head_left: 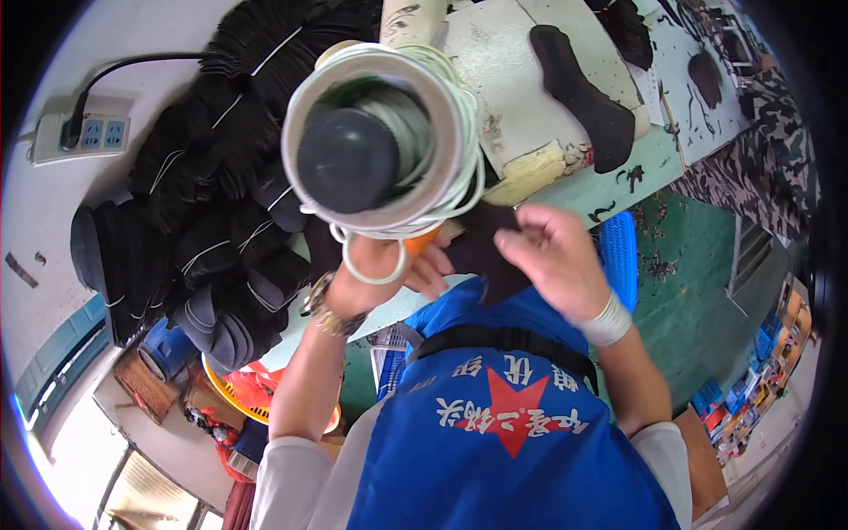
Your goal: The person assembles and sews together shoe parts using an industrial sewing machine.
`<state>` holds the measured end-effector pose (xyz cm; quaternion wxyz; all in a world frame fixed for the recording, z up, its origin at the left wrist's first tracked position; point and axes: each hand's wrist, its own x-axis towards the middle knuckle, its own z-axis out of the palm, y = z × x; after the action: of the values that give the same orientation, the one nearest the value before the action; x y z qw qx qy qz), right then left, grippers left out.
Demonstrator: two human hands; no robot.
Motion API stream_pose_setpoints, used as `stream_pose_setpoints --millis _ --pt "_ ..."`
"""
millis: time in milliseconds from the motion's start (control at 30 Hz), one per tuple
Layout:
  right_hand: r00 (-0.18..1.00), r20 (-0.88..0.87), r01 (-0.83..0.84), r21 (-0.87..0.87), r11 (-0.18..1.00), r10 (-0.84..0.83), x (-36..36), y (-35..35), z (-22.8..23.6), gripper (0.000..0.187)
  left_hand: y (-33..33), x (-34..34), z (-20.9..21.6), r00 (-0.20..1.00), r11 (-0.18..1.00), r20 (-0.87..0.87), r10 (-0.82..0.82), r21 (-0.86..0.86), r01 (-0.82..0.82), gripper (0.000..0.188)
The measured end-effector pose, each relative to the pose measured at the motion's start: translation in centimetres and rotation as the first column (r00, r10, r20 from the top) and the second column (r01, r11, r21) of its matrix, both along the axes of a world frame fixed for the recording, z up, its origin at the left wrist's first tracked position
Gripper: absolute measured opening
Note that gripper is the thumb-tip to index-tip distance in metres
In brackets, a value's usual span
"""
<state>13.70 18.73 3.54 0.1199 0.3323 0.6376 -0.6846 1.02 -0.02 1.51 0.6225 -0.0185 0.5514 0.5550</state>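
A dark brown, sole-shaped piece of sheet material (484, 249) lies between my hands at the table's near edge. My right hand (558, 258), a white band round its wrist, has thumb and fingers closed at the piece's right edge, slightly blurred. My left hand (393, 268), with a gold wristwatch, is left of the piece, fingers curled about an orange object (424, 239) that is mostly hidden. Above that hand a pale, open cylinder (299, 146) wound with white cord (466, 168) blocks part of the view. A round black thing (349, 161) sits inside it.
Bundles of black sole-shaped pieces (208, 190) are stacked at the left. A single dark sole piece (583, 97) lies on a white board (490, 75) at the far right. Beside the table are a blue crate (620, 256) and a yellow basket (221, 378). A person in camouflage clothing (751, 168) is at the right.
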Motion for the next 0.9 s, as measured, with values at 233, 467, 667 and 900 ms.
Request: stream_pose_setpoints --millis 233,467,667,900 --pt "0.974 0.126 0.225 -0.460 0.859 -0.187 0.1 -4.5 -1.5 0.015 -0.9 -0.8 -1.0 0.993 0.989 0.009 0.120 -0.093 -0.118 0.029" --pt "0.952 0.137 0.305 -0.358 0.883 -0.273 0.5 -4.7 -1.9 0.015 0.1 0.1 -2.3 0.987 0.992 -0.160 0.018 -0.123 -0.038 0.019" --pt "0.976 0.093 0.214 -0.536 0.817 -0.195 0.7 -5.2 -1.9 0.017 -6.5 -1.8 -1.9 0.957 0.967 -0.147 -0.249 0.019 0.254 0.029" --pt "0.960 0.212 0.278 -0.819 0.503 -0.184 -3.1 -8.2 -2.4 0.026 -4.5 -9.3 3.3 0.836 0.925 -0.431 -0.338 0.013 0.381 0.025"
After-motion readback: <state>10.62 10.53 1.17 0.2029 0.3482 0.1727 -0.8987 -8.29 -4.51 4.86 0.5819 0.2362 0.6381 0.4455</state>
